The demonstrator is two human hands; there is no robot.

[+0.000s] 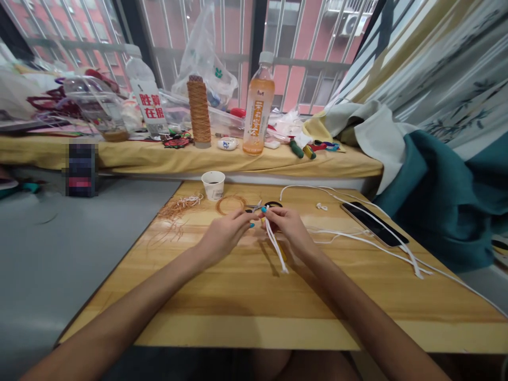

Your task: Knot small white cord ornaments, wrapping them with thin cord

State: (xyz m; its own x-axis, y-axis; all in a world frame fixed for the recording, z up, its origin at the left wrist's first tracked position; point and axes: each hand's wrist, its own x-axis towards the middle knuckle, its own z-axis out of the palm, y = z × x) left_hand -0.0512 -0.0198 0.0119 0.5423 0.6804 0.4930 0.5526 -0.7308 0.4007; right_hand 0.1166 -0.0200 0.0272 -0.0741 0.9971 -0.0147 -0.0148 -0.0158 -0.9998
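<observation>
My right hand (289, 226) is closed around white cords (275, 246), pinching them near their top. Their loose ends hang down toward me over the table. Close by on the left, my left hand (228, 233) has its fingertips drawn together at the top of the cords; what they pinch is too small to make out. A yellow piece (283, 251) shows partly behind the cords, below my right hand. Just beyond my fingertips lie scissors (254, 207) with dark handles, beside a coil of copper-coloured wire (230, 198).
A paper cup (213, 185) stands at the table's back edge, near a heap of wire scraps (178, 207). To the right, white cords cross a phone (373, 224). The sill behind holds a thread spool (199, 112), a drink bottle (259, 106) and pliers (301, 150).
</observation>
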